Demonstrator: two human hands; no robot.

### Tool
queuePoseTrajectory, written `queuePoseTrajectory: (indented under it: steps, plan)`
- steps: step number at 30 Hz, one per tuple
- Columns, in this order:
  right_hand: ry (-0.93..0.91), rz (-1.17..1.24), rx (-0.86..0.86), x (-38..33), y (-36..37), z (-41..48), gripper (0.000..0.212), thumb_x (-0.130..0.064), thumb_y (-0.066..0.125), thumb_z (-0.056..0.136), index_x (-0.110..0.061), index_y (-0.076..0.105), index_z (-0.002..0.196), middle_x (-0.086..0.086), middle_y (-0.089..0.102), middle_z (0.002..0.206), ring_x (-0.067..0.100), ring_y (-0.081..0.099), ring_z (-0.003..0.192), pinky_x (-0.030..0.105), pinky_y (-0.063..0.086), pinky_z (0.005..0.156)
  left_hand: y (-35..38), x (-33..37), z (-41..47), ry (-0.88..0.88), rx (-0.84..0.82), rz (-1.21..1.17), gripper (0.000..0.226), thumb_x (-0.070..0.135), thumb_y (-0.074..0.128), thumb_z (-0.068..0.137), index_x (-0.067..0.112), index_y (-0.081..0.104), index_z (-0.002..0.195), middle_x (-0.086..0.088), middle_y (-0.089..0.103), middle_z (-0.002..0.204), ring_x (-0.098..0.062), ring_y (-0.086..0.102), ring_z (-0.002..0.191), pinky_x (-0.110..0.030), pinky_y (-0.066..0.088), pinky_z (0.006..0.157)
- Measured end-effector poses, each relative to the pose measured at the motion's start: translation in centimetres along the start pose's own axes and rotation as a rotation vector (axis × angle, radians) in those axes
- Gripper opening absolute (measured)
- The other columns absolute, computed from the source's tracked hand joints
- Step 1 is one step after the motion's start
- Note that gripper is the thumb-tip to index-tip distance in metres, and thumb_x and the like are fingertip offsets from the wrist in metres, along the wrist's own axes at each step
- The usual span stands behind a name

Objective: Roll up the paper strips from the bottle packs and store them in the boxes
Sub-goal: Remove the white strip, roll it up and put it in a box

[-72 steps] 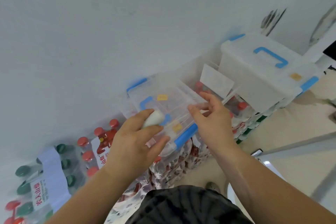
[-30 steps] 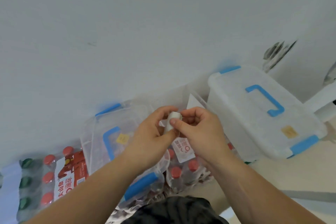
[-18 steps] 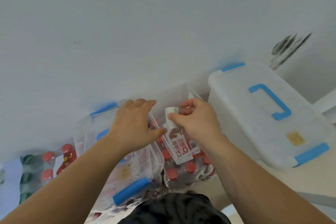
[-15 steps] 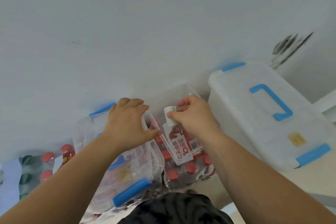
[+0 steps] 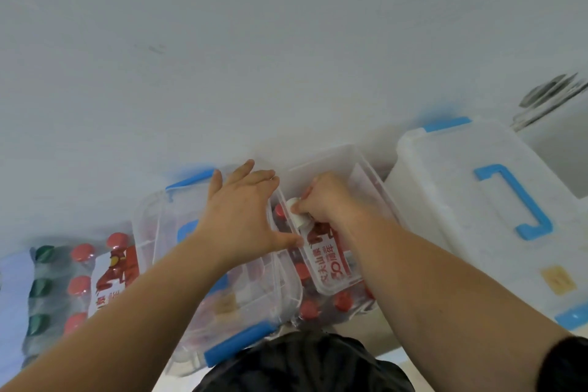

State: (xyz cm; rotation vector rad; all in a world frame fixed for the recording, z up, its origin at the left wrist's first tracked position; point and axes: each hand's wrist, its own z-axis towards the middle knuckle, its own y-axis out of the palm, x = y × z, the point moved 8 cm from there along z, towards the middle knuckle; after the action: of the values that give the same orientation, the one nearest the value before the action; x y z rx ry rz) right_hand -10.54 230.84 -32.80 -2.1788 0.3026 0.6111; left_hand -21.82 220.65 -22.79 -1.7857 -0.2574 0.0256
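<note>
My right hand (image 5: 324, 200) pinches a small white rolled paper strip (image 5: 294, 210) and holds it down inside an open clear box (image 5: 372, 175) that sits on a pack of red-capped bottles (image 5: 321, 305). A red-and-white label (image 5: 327, 261) shows through the box. My left hand (image 5: 245, 213) lies flat, fingers spread, on the clear lid (image 5: 203, 267) with blue latches, which stands tilted just left of the box.
A larger closed white box (image 5: 461, 200) with a blue handle stands to the right. More bottle packs with red caps (image 5: 105, 267) and green caps (image 5: 39, 293) lie at the left. A pale wall runs right behind everything.
The lid came off the box and went to the left under my left hand. The rolled strip passed to my right hand, which lowered it into the open box.
</note>
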Motion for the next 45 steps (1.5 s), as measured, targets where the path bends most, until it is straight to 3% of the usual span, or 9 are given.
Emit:
queuePoseTrajectory:
  steps: [8,19,22,26,30,36,40,45]
  plan:
    - [-0.023,0.067,0.009,0.4,0.2,-0.2,0.028,-0.038,0.081,0.081,-0.013,0.074,0.090,0.007,0.076,0.088,0.027,0.072,0.083,0.046,0.061,0.084,-0.1,0.1,-0.2,-0.007,-0.003,-0.034,0.109,0.085,0.059,0.062,0.030,0.029,0.152,0.014,0.026,0.160,-0.014,0.006,0.152,-0.057,0.004,0.122]
    - [-0.032,0.122,-0.053,0.4,-0.7,-2.1,0.015,-0.026,0.069,0.089,-0.013,0.076,0.095,0.010,0.076,0.086,0.028,0.075,0.079,0.044,0.063,0.078,-0.3,-0.2,-0.9,0.002,0.043,-0.031,0.108,0.086,0.051,0.067,0.029,0.023,0.154,0.008,0.019,0.163,-0.019,0.006,0.153,-0.055,0.006,0.123]
    - [-0.043,0.195,0.046,0.3,-2.0,-3.6,0.013,-0.028,0.069,0.085,-0.017,0.077,0.085,0.003,0.077,0.078,0.025,0.075,0.075,0.045,0.064,0.075,-1.1,-1.2,-2.0,-0.004,0.104,-0.064,0.103,0.086,0.048,0.070,0.031,0.026,0.153,0.007,0.021,0.163,-0.019,0.008,0.152,-0.053,0.009,0.123]
    - [-0.148,0.271,0.312,-1.8,-4.6,-6.9,0.014,-0.030,0.068,0.088,-0.021,0.077,0.093,-0.005,0.076,0.087,0.021,0.073,0.083,0.039,0.062,0.078,-2.0,-4.1,-4.0,-0.032,0.147,-0.111,0.095,0.083,0.049,0.074,0.031,0.029,0.152,0.006,0.025,0.162,-0.021,0.014,0.151,-0.050,0.014,0.123]
    - [-0.279,0.209,0.404,-5.5,-3.7,-11.4,0.021,-0.037,0.074,0.086,-0.022,0.076,0.101,-0.009,0.074,0.094,0.007,0.068,0.081,0.023,0.052,0.075,-3.0,-7.9,-6.9,-0.067,0.214,-0.160,0.091,0.076,0.057,0.075,0.028,0.036,0.149,0.002,0.033,0.158,-0.022,0.028,0.145,-0.040,0.022,0.120]
    - [-0.277,-0.014,0.391,-7.4,1.0,-14.4,0.048,-0.040,0.073,0.088,-0.019,0.064,0.130,0.000,0.063,0.127,0.018,0.062,0.110,0.029,0.048,0.095,-2.0,-12.8,-11.1,-0.136,0.197,-0.095,0.101,0.088,0.041,0.066,0.029,0.037,0.148,-0.004,0.037,0.155,-0.028,0.032,0.141,-0.042,0.028,0.116]
    - [-0.241,-0.097,0.465,-7.6,2.5,-15.7,0.049,-0.041,0.073,0.087,-0.020,0.065,0.130,0.002,0.062,0.131,0.023,0.051,0.125,0.033,0.041,0.104,-0.3,-14.1,-12.4,-0.065,0.152,-0.094,0.104,0.089,0.036,0.063,0.030,0.037,0.148,-0.002,0.039,0.155,-0.026,0.034,0.141,-0.042,0.030,0.117]
    - [-0.196,-0.106,0.543,-7.9,3.4,-16.9,0.049,-0.045,0.073,0.086,-0.020,0.066,0.128,0.001,0.063,0.133,0.024,0.051,0.129,0.037,0.041,0.109,0.8,-13.9,-13.1,0.063,0.082,-0.160,0.115,0.094,0.039,0.056,0.032,0.028,0.152,0.000,0.022,0.163,-0.024,0.013,0.152,-0.047,0.016,0.123]
